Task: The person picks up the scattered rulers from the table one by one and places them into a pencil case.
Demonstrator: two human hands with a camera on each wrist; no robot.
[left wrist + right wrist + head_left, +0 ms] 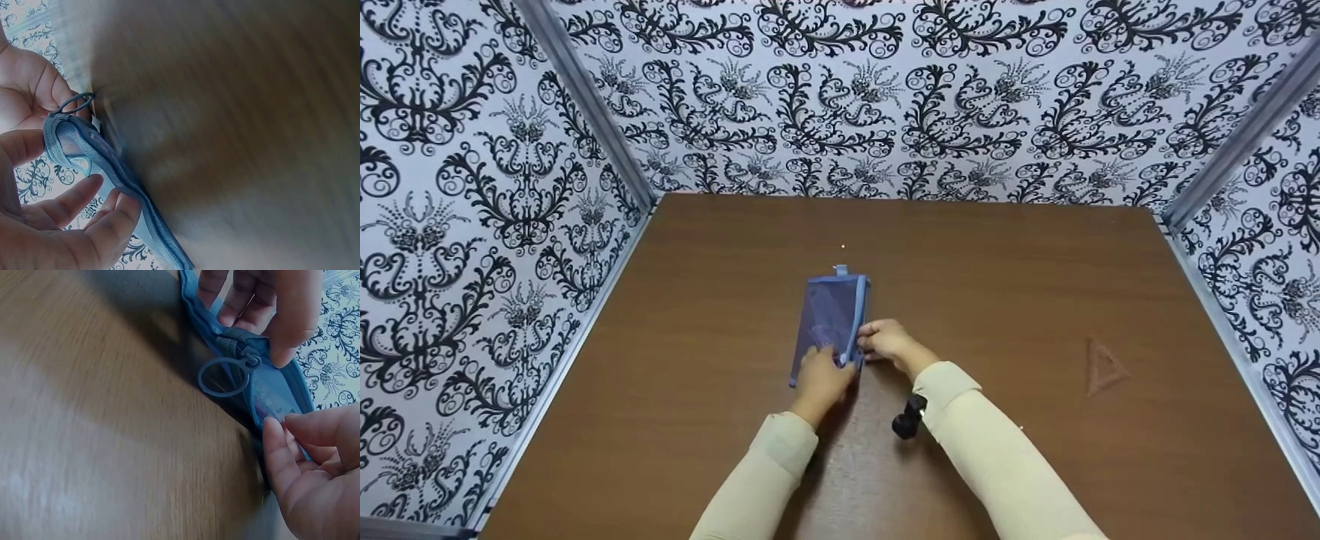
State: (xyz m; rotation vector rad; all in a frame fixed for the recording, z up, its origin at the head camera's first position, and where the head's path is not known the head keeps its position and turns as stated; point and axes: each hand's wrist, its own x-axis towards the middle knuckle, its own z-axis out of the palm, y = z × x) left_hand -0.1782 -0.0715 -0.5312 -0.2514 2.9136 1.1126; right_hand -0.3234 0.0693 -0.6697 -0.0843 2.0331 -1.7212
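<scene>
A blue mesh zip pouch (829,315) lies on the table, its zipper edge toward the right. My left hand (821,379) grips its near end; in the right wrist view the thumb of that left hand (292,320) presses beside the zipper slider, from which a ring pull (201,382) hangs. The zipper is parted there, and something clear with small marks shows inside the opening. My right hand (889,343) is at the same edge, thumb and forefinger pinched together at the opening; the right hand (320,461) partly hides what lies between them. The left wrist view shows the pouch (107,163) edge-on.
A clear, pinkish set square (1104,367) lies on the right part of the brown table (720,247). A small black device (909,418) sits by the right sleeve. Patterned walls (840,97) with metal edging stand behind and at both sides.
</scene>
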